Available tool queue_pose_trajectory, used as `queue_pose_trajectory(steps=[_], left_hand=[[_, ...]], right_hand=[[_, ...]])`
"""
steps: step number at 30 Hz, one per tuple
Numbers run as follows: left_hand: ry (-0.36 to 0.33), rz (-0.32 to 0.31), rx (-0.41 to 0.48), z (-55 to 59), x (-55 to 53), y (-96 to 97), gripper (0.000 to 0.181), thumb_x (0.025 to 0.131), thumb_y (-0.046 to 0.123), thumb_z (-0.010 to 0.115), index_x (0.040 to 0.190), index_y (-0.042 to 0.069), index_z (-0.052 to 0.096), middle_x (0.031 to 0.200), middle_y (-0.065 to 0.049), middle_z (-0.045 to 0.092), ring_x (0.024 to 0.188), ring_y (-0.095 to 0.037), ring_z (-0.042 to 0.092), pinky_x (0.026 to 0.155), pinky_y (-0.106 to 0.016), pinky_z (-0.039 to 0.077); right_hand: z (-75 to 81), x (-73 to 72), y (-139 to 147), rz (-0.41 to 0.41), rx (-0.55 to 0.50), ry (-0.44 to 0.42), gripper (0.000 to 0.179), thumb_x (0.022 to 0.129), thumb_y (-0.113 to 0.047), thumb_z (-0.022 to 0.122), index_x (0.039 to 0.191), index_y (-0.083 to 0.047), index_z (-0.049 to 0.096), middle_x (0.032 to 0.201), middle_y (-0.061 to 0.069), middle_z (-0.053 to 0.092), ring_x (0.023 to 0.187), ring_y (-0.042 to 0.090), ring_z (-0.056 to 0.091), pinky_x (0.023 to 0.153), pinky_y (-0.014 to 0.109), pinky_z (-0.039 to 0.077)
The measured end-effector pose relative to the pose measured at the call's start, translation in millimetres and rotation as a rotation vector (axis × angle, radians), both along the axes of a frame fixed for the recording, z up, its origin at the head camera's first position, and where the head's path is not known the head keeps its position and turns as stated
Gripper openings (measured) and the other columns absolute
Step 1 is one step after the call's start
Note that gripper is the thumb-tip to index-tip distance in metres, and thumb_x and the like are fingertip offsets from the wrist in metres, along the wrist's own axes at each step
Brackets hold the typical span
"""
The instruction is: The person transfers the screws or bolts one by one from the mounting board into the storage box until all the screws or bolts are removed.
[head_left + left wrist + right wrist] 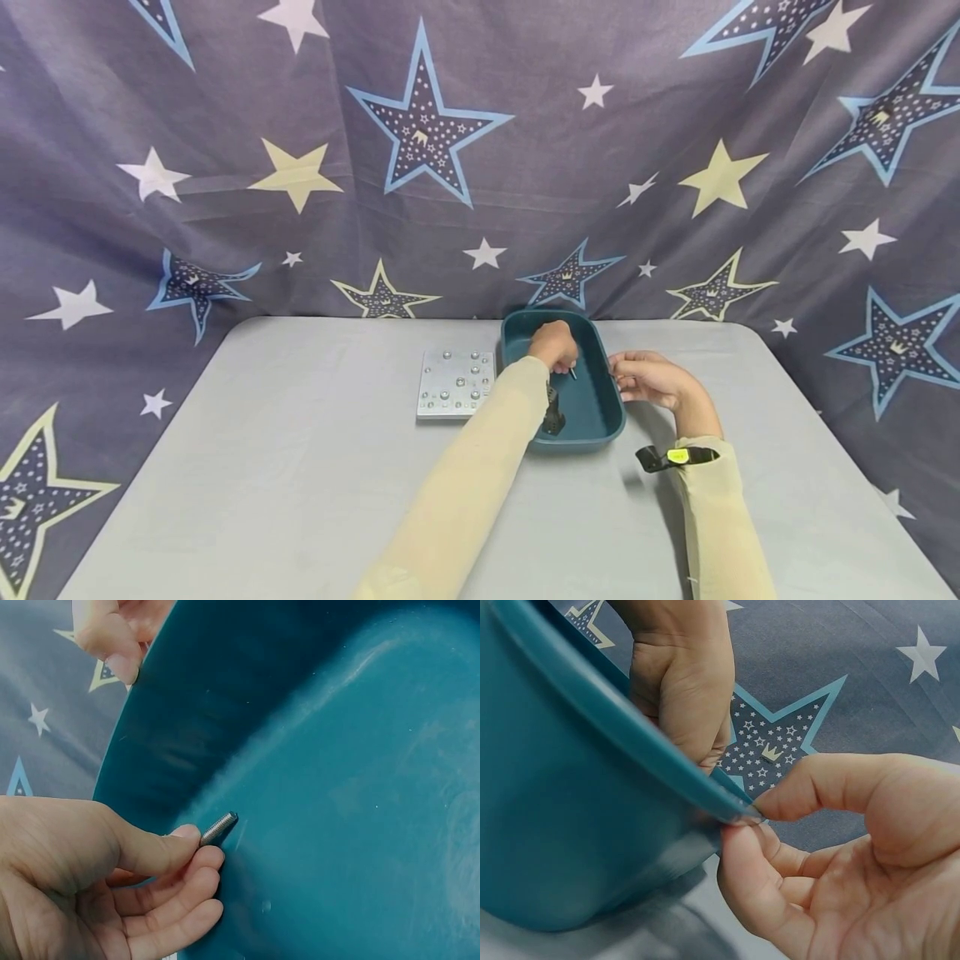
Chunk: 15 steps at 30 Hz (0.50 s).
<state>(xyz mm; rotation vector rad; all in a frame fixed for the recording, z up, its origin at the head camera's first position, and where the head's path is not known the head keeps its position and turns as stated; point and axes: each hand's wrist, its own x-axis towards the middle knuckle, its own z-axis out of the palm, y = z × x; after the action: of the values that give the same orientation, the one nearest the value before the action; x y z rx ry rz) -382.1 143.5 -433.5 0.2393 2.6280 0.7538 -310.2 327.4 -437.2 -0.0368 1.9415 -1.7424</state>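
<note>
Your left hand (553, 346) pinches a bolt (219, 828) (threads showing) inside the bin (592, 414); your right hand (651, 379) pinches its rim (634, 731), presumably steadying it.

Out it poked, a threaded silver screw (219, 829), slanted in the left hand (553, 343), down inside the round-cornered teal bin (597, 410), and the right hand (651, 379) pinched its rim

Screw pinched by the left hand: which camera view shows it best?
The left wrist view: there the screw appears close up, its threads visible, pinched by the left hand. The head view shows only a tiny sliver; the right wrist view doesn't show it.
</note>
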Motion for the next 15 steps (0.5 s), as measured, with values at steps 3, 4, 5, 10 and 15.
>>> queue_pose_trajectory(steps=[3,4,5,10,15], left_hand=[[0.028,-0.007,0.016,2.6,5.0,-2.2,0.011,0.094,0.008,0.068,0.087,0.003,0.075,0.066,-0.007,0.068,0.055,-0.015,0.061,0.051,-0.026,0.048],[0.034,-0.007,0.015,2.8,5.6,-2.2,0.012,0.094,0.007,0.068,0.086,0.003,0.075,0.065,-0.007,0.068,0.054,-0.015,0.060,0.050,-0.026,0.047],[0.042,-0.008,0.015,2.9,6.5,-2.2,0.012,0.094,0.007,0.068,0.085,0.003,0.075,0.065,-0.007,0.067,0.053,-0.015,0.059,0.050,-0.026,0.047],[0.026,0.006,-0.024,0.8,3.6,1.5,0.012,0.094,0.008,0.067,0.087,0.005,0.075,0.066,-0.005,0.068,0.054,-0.013,0.061,0.050,-0.025,0.048],[0.013,-0.002,-0.053,-2.8,-0.9,5.1,0.008,0.095,0.008,0.067,0.094,0.004,0.074,0.065,-0.005,0.067,0.052,-0.013,0.059,0.047,-0.024,0.046]], right_hand=[[-0.2,-0.1,0.5,0.001,0.004,0.000,0.016,0.097,-0.003,0.041,0.109,-0.002,0.051,0.079,-0.007,0.057,0.070,0.002,0.057,0.071,0.023,0.055],[-0.3,-0.1,0.5,-0.002,0.003,-0.001,0.016,0.096,-0.003,0.042,0.109,-0.002,0.051,0.078,-0.007,0.057,0.070,0.002,0.057,0.070,0.023,0.055],[-0.5,-0.1,0.5,-0.003,0.003,-0.001,0.016,0.096,-0.003,0.042,0.109,-0.002,0.051,0.078,-0.007,0.057,0.070,0.002,0.057,0.070,0.023,0.055],[-1.3,-0.1,0.0,0.001,-0.003,0.004,0.016,0.096,-0.003,0.043,0.110,-0.002,0.051,0.080,-0.007,0.059,0.071,0.003,0.058,0.071,0.022,0.055],[-1.3,0.1,-0.2,0.006,-0.005,0.009,0.016,0.097,-0.003,0.042,0.109,-0.002,0.052,0.081,-0.007,0.060,0.072,0.003,0.060,0.071,0.022,0.056]])
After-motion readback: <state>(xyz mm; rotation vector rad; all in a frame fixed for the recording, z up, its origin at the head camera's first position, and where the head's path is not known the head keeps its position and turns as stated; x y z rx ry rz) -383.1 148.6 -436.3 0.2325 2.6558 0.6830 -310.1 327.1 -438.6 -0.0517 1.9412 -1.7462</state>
